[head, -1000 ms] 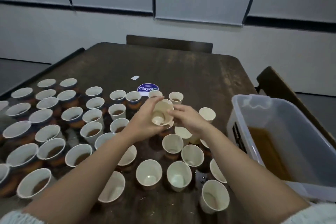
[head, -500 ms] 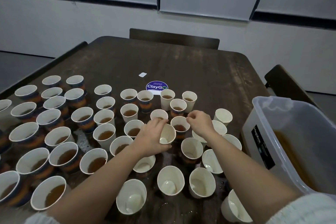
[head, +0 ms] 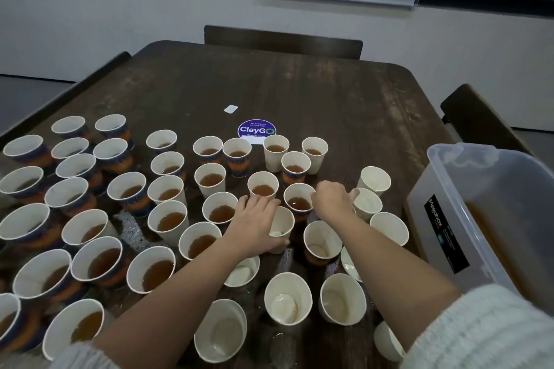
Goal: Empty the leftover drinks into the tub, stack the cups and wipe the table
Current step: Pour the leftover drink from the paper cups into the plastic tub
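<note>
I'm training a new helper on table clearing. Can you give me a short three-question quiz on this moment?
1. True or false: the tub already holds brown liquid.
2. What does the left hand grip? A) an emptied cup B) a cloth C) the ClayGo sticker
3. The right hand is at the rim of a cup. Is that cup filled or empty?

Key:
1. True; brown liquid shows through its clear wall.
2. A
3. Filled with brown drink.
</note>
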The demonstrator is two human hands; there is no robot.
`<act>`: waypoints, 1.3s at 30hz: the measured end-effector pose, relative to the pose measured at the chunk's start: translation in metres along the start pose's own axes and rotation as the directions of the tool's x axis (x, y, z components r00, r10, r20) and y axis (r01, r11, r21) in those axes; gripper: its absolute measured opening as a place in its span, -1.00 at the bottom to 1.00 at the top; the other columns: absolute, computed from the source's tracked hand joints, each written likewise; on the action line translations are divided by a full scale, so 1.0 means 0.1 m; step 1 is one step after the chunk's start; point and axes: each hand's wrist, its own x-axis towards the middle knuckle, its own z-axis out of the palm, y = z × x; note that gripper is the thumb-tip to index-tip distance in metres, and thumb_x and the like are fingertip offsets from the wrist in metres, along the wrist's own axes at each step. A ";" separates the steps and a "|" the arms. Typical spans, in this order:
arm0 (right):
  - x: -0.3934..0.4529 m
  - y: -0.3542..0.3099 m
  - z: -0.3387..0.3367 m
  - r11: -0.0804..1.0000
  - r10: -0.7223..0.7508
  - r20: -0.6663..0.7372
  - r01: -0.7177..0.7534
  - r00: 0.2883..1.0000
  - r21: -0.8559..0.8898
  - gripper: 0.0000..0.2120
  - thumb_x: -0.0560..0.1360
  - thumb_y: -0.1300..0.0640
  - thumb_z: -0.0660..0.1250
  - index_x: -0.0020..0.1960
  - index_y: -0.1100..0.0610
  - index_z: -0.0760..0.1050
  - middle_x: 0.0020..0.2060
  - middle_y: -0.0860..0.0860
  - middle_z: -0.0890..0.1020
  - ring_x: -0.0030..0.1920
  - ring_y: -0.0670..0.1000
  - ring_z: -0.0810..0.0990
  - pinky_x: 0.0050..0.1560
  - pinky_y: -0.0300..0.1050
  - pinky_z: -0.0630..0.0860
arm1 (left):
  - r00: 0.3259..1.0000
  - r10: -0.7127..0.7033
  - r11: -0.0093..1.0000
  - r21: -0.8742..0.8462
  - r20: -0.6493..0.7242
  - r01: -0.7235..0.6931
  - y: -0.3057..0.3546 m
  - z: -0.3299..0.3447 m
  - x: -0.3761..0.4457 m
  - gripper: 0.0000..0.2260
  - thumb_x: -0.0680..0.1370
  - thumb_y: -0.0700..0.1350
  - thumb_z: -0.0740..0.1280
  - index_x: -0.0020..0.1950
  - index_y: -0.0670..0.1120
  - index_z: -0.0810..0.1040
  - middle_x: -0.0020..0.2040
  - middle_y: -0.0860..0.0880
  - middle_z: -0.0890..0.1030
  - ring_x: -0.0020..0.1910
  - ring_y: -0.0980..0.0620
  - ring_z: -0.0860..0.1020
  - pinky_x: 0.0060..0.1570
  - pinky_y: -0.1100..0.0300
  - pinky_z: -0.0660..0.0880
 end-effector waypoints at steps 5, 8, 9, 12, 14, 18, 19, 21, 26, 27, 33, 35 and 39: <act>0.02 -0.01 0.02 0.995 0.066 -0.025 -0.063 0.998 0.075 -0.87 0.58 0.23 0.21 -0.04 0.10 0.52 -0.02 0.10 0.63 0.15 0.13 0.53 0.47 0.30 -0.03 | 0.998 -0.005 1.000 0.000 0.063 0.005 0.00 0.03 -0.03 -0.24 0.43 0.33 0.33 0.51 0.01 0.18 0.49 0.02 0.26 0.49 -0.02 0.17 0.49 -0.07 -0.03; 0.02 -0.02 0.03 0.992 0.075 -0.041 -0.070 0.996 0.100 -0.84 0.57 0.25 0.19 -0.14 0.09 0.47 -0.07 0.10 0.64 0.11 0.14 0.56 0.49 0.30 -0.05 | 0.995 0.007 1.000 0.000 0.096 -0.008 0.00 0.02 -0.04 -0.14 0.39 0.40 0.32 0.53 0.01 0.13 0.51 0.01 0.21 0.51 -0.02 0.11 0.49 -0.10 -0.09; 0.02 -0.01 0.02 0.992 0.073 -0.048 -0.067 0.996 0.103 -0.83 0.57 0.25 0.19 -0.17 0.10 0.46 -0.08 0.10 0.64 0.10 0.14 0.56 0.49 0.29 -0.05 | 0.995 0.013 1.000 -0.002 0.104 -0.013 0.01 0.01 -0.04 -0.10 0.36 0.45 0.29 0.54 0.01 0.11 0.51 0.01 0.19 0.51 -0.02 0.09 0.49 -0.10 -0.12; 0.00 -0.01 -0.04 0.993 0.057 -0.074 -0.049 0.996 0.106 -0.73 0.59 0.22 0.18 -0.29 0.09 0.40 -0.14 0.08 0.62 0.10 0.13 0.57 0.50 0.26 -0.05 | 0.998 0.003 0.995 -0.103 0.058 0.003 0.05 -0.07 -0.05 -0.01 0.26 0.58 0.11 0.54 0.03 0.12 0.51 0.01 0.19 0.50 0.00 0.09 0.49 -0.06 -0.14; -0.03 -0.01 -0.11 0.992 0.045 -0.098 -0.033 0.994 0.123 -0.72 0.59 0.20 0.18 -0.29 0.10 0.40 -0.18 0.06 0.58 0.10 0.13 0.57 0.50 0.24 -0.06 | 0.999 -0.032 0.973 -0.231 -0.024 0.026 0.10 -0.15 -0.01 -0.05 0.28 0.54 0.16 0.52 0.02 0.17 0.48 0.00 0.24 0.48 0.00 0.15 0.50 -0.02 -0.02; -0.06 -0.01 -0.36 0.981 0.035 -0.143 -0.007 0.989 0.194 -0.83 0.56 0.18 0.19 -0.13 0.11 0.54 -0.09 0.09 0.65 0.12 0.15 0.56 0.49 0.23 0.03 | 0.985 -0.139 0.891 -0.447 -0.098 0.082 0.20 -0.33 0.13 -0.14 0.35 0.28 0.46 0.52 0.00 0.17 0.49 -0.01 0.24 0.47 0.00 0.19 0.45 0.00 0.22; -0.08 -0.02 -0.45 0.976 0.038 -0.151 -0.004 0.988 0.219 -0.83 0.55 0.17 0.21 -0.09 0.12 0.57 -0.08 0.10 0.65 0.12 0.15 0.56 0.48 0.23 0.06 | 0.984 -0.149 0.871 -0.484 -0.100 0.083 0.22 -0.37 0.16 -0.13 0.34 0.24 0.50 0.51 0.00 0.16 0.48 -0.01 0.24 0.46 0.00 0.20 0.41 0.03 0.24; -0.12 -0.01 -0.64 0.963 0.030 -0.155 0.013 0.987 0.268 -0.85 0.55 0.15 0.23 -0.06 0.12 0.58 -0.09 0.11 0.63 0.09 0.16 0.55 0.45 0.23 0.12 | 0.983 -0.152 0.827 -0.558 -0.099 0.071 0.28 -0.44 0.24 -0.11 0.31 0.17 0.55 0.50 0.01 0.17 0.46 -0.01 0.26 0.43 0.03 0.25 0.34 0.12 0.29; -0.32 0.09 -1.09 0.917 -0.008 -0.172 0.076 0.985 0.392 -0.86 0.50 0.16 0.26 -0.21 0.09 0.54 -0.20 0.08 0.57 -0.10 0.16 0.46 0.22 0.05 0.33 | 0.969 -0.208 0.564 -0.826 -0.131 0.010 0.51 -0.58 0.36 -0.24 0.30 -0.03 0.60 0.39 0.04 0.29 0.27 0.10 0.43 0.24 0.17 0.40 0.12 0.39 0.37; -0.36 0.12 -1.16 0.903 -0.010 -0.171 0.082 0.985 0.421 -0.86 0.49 0.15 0.27 -0.22 0.08 0.55 -0.22 0.07 0.57 -0.10 0.15 0.47 0.19 0.03 0.35 | 0.965 -0.219 0.511 -0.860 -0.146 -0.014 0.57 -0.61 0.37 -0.30 0.31 -0.08 0.60 0.33 0.05 0.31 0.20 0.14 0.47 0.17 0.21 0.44 0.02 0.45 0.40; -0.59 0.47 -1.41 0.811 -0.054 -0.249 0.188 0.967 0.554 -0.81 0.43 0.14 0.30 -0.33 0.13 0.57 -0.31 0.06 0.61 -0.12 0.12 0.59 0.00 0.07 0.52 | 0.953 -0.212 0.404 -0.907 -0.218 -0.118 1.03 -0.73 0.43 -0.38 0.37 -0.20 0.55 0.25 0.07 0.25 0.05 0.26 0.43 0.00 0.34 0.47 -0.17 0.56 0.42; -0.64 0.62 -1.45 0.786 -0.068 -0.271 0.219 0.960 0.578 -0.79 0.45 0.13 0.30 -0.34 0.14 0.56 -0.30 0.06 0.63 -0.18 0.07 0.58 -0.14 -0.03 0.52 | 0.946 -0.218 0.374 -0.915 -0.241 -0.148 1.17 -0.73 0.44 -0.40 0.38 -0.22 0.54 0.25 0.05 0.27 0.05 0.23 0.46 -0.02 0.40 0.50 -0.18 0.52 0.44; -0.69 0.99 -1.48 0.627 -0.010 -0.285 0.228 0.958 0.745 -0.77 0.46 0.11 0.36 -0.37 0.10 0.53 -0.36 0.02 0.65 -0.23 0.05 0.62 -0.16 0.00 0.54 | 0.939 -0.208 0.368 -0.911 -0.275 -0.185 1.49 -0.72 0.50 -0.42 0.38 -0.16 0.55 0.23 0.11 0.29 0.11 0.14 0.49 0.09 0.22 0.52 0.01 0.31 0.54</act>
